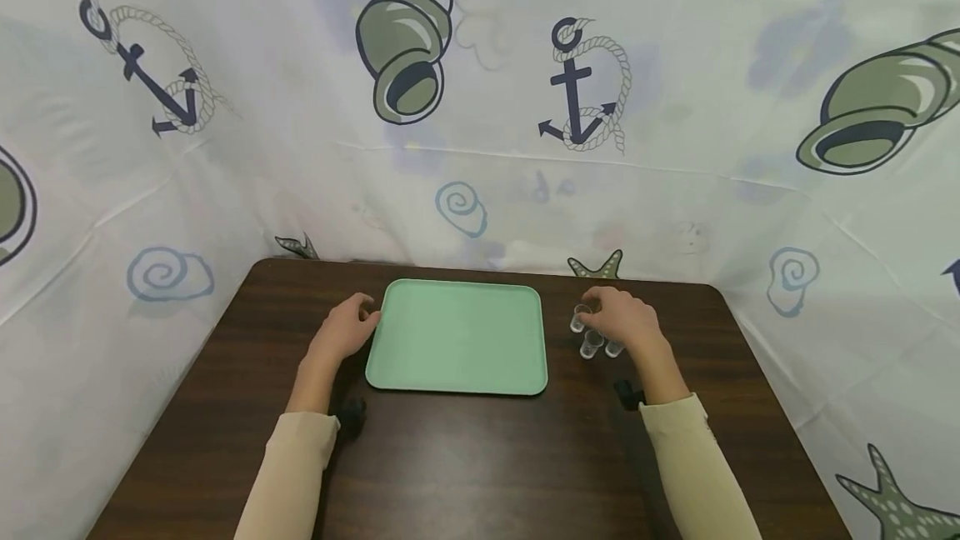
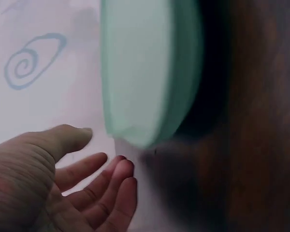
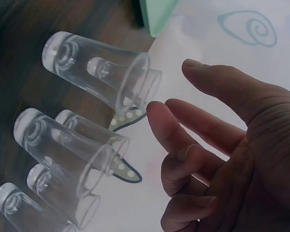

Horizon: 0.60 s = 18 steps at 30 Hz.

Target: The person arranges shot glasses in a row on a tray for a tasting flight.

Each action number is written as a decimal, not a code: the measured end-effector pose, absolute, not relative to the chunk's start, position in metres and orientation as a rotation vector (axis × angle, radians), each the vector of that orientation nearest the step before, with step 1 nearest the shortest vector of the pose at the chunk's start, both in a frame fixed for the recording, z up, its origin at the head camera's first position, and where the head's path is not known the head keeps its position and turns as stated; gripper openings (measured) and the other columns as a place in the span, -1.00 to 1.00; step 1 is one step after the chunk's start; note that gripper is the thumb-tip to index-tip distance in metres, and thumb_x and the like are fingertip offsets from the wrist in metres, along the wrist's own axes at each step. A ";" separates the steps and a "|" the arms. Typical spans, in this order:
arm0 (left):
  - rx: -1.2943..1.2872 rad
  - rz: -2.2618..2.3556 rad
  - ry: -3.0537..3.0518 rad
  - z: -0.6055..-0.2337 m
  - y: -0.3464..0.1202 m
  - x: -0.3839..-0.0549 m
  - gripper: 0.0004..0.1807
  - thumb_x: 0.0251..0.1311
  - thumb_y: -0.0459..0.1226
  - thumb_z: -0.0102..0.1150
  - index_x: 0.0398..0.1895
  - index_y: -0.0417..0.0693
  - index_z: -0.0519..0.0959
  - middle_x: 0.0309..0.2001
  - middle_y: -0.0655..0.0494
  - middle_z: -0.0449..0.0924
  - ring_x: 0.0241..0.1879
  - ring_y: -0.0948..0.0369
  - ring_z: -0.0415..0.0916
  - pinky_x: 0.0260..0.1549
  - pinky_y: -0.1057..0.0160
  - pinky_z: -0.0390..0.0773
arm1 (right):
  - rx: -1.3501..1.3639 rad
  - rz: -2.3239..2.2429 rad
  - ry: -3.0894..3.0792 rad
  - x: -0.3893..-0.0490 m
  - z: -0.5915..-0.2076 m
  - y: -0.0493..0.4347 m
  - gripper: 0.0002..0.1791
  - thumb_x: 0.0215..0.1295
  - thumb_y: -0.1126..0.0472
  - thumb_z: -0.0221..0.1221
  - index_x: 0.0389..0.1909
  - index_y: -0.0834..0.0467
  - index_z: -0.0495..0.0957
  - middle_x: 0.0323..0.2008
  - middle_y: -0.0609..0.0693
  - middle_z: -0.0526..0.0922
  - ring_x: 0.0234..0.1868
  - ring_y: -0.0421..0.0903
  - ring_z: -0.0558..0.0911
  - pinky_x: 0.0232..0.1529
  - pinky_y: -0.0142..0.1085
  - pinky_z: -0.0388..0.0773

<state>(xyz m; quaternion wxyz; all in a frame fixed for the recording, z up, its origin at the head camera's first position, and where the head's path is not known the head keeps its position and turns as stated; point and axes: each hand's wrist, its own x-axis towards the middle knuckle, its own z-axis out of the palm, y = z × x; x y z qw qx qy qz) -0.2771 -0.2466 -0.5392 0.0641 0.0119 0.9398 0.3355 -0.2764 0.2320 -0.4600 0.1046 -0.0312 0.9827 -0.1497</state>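
Note:
A pale green rectangular tray [image 1: 459, 336] lies on the dark wood table. At its left edge is my left hand [image 1: 343, 329]; in the left wrist view that hand [image 2: 82, 188] has thumb and fingers apart with nothing between them, the tray [image 2: 135, 67] just beyond. To the right of the tray stand several small clear shot glasses [image 1: 592, 345]. Over them hovers my right hand [image 1: 624, 319], hiding some. From the right wrist, thumb and index finger of the hand [image 3: 232, 140] are spread near the rim of the closest glass [image 3: 94, 67], apart from it.
The brown table [image 1: 465, 473] stretches toward me, its far edge against a white curtain [image 1: 510, 190] printed with shells, anchors and starfish. More curtain hangs along the left and right sides.

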 end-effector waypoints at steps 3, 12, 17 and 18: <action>0.024 1.060 2.799 -0.546 -0.243 -0.271 -0.42 0.68 -0.10 0.02 0.54 -0.30 0.36 0.18 -0.31 0.59 0.02 -0.13 0.62 -0.06 -0.12 0.62 | -0.078 -0.457 2.898 -0.276 -0.465 0.233 -0.45 0.53 -0.09 0.28 0.41 0.04 0.59 0.12 0.11 0.78 -0.26 0.00 0.72 -0.30 -0.01 0.59; 0.013 1.197 2.765 -0.558 -0.245 -0.268 -0.49 0.67 -0.23 -0.02 0.52 -0.30 0.37 0.07 -0.22 0.57 -0.14 0.00 0.51 -0.19 0.06 0.50 | -0.090 -0.457 2.892 -0.288 -0.472 0.228 -0.48 0.51 -0.10 0.30 0.36 0.03 0.61 0.05 0.09 0.79 -0.29 0.00 0.71 -0.29 -0.01 0.58; 0.029 1.249 2.740 -0.564 -0.243 -0.272 -0.48 0.68 -0.20 -0.02 0.55 -0.26 0.35 0.16 -0.26 0.57 0.00 -0.08 0.57 -0.11 0.01 0.56 | -0.040 -0.437 2.904 -0.294 -0.474 0.232 -0.43 0.49 -0.10 0.30 0.42 0.03 0.56 0.03 0.11 0.80 -0.31 0.02 0.69 -0.34 -0.04 0.54; 0.028 1.261 2.728 -0.565 -0.243 -0.271 -0.47 0.68 -0.19 -0.02 0.56 -0.26 0.35 0.19 -0.27 0.57 0.05 -0.10 0.57 -0.07 -0.01 0.57 | -0.035 -0.427 2.899 -0.295 -0.475 0.232 -0.42 0.49 -0.10 0.30 0.42 0.04 0.56 0.03 0.12 0.80 -0.31 0.03 0.69 -0.34 -0.02 0.54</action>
